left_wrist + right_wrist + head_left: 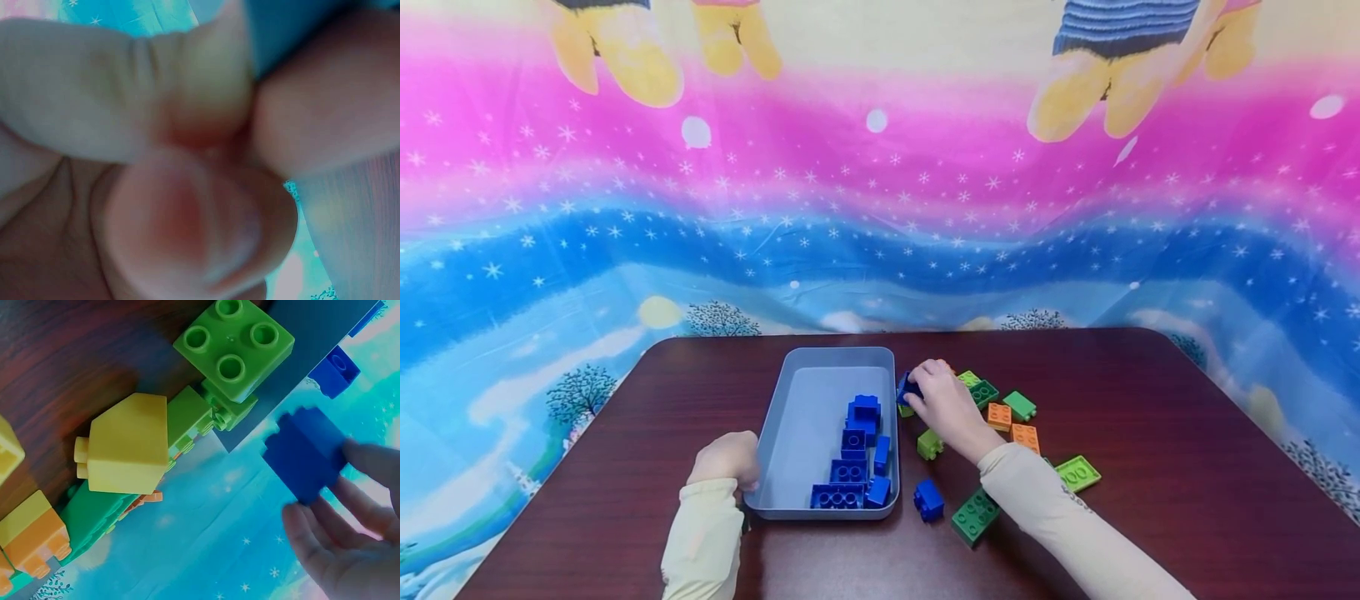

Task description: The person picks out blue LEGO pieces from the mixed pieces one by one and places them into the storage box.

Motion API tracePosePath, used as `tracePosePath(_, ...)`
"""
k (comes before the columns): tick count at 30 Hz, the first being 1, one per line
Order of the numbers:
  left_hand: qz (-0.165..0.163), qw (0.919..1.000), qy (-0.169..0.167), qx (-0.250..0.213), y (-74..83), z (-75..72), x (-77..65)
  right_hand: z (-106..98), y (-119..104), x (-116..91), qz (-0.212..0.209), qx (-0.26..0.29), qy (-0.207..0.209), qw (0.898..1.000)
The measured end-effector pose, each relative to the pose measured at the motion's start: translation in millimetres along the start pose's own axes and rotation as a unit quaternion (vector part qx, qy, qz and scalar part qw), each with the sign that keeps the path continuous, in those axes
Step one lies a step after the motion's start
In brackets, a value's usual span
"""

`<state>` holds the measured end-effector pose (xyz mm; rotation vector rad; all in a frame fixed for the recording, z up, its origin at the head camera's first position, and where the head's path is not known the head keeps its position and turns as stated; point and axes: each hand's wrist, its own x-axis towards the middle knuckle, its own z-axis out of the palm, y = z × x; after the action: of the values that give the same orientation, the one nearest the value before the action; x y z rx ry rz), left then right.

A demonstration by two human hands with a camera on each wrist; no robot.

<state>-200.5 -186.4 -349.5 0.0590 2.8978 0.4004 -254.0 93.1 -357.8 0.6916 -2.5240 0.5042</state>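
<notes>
My right hand [951, 410] pinches a blue toy building brick [306, 453] between thumb and fingers, just beyond the right rim of the grey tray [805, 408]. In the right wrist view the brick is held off the table, studs along one edge. Several blue bricks [850, 472] lie in the right half of the tray. At the tray's near left corner, my left hand [727, 460] grips the rim, fingers curled. The left wrist view shows the thumb and a finger closing on a blue-grey edge [287, 31], close and blurred.
Another blue brick [928, 500] lies on the table right of the tray. A dark green brick [976, 517], a lime brick [1078, 473] and orange bricks [1025, 437] are scattered around the right forearm. A yellow slanted brick [128, 447] shows among green ones. A printed curtain [880, 208] hangs behind.
</notes>
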Motion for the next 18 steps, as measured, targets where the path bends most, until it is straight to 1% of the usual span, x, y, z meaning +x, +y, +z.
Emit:
tracePosePath(3, 0.001, 1.0000, 0.001, 0.002, -0.1, 0.3, 0.0, 1, -1, 1, -0.012, 0.009, 0.036, 0.999)
tracePosePath(8, 0.001, 1.0000, 0.002, 0.003, -0.5, 0.2, 0.1, 3, -5, 4, -0.042, 0.019, 0.066, 0.997)
tracePosePath(18, 0.005, 1.0000, 0.003, 0.003, -0.7, 0.1, 0.4, 8, -16, 6, -0.059, 0.031, 0.053, 0.996)
